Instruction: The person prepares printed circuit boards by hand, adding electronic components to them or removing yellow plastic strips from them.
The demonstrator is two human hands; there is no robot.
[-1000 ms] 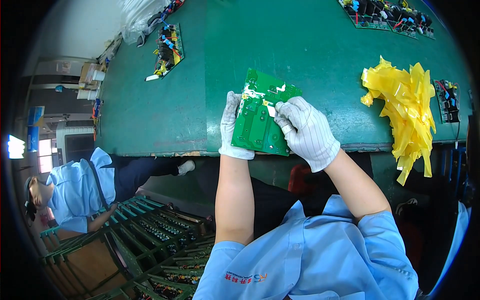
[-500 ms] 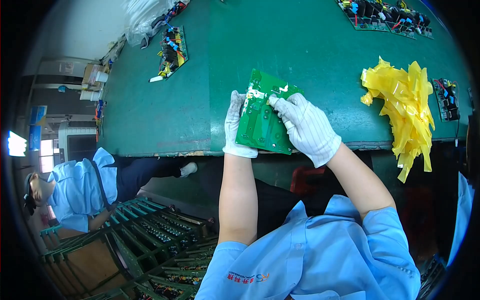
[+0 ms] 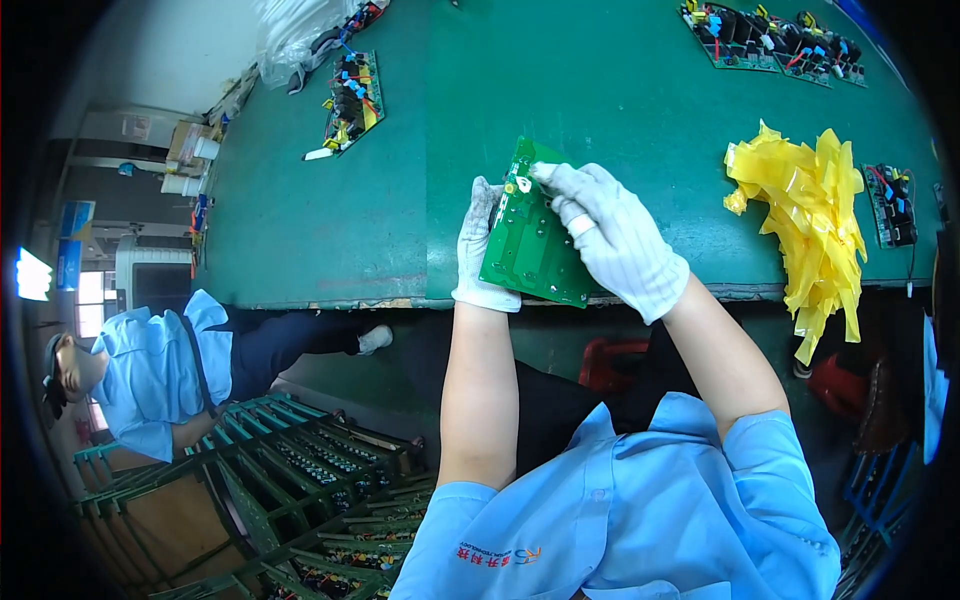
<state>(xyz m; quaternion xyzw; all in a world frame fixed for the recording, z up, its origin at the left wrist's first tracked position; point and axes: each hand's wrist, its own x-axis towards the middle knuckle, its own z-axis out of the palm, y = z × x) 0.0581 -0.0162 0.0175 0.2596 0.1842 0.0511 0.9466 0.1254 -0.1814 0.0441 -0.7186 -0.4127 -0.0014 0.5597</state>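
Observation:
A green circuit board (image 3: 535, 245) is tilted up at the table's near edge, its solder side facing me. My left hand (image 3: 480, 245), in a white glove, grips it along the left edge, with the fingers partly hidden behind it. White patches and a small yellowish spot show on the board's upper left. My right hand (image 3: 615, 235), also gloved, lies over the board's right side. Its fingers are curled, and the thumb and fingertips come together at the upper part of the board. Whatever they pinch, if anything, is too small to make out.
Yellow film strips (image 3: 800, 215) lie heaped to the right, hanging over the green table's (image 3: 600, 90) edge. Populated circuit boards lie at far left (image 3: 355, 105), far right (image 3: 770, 45) and beside the film (image 3: 890, 205). A person (image 3: 150, 375) and board racks (image 3: 300, 470) are at left.
My right hand's fingertips have moved up the board toward its top edge. The board has turned slightly, and the large white patches near its top now show less.

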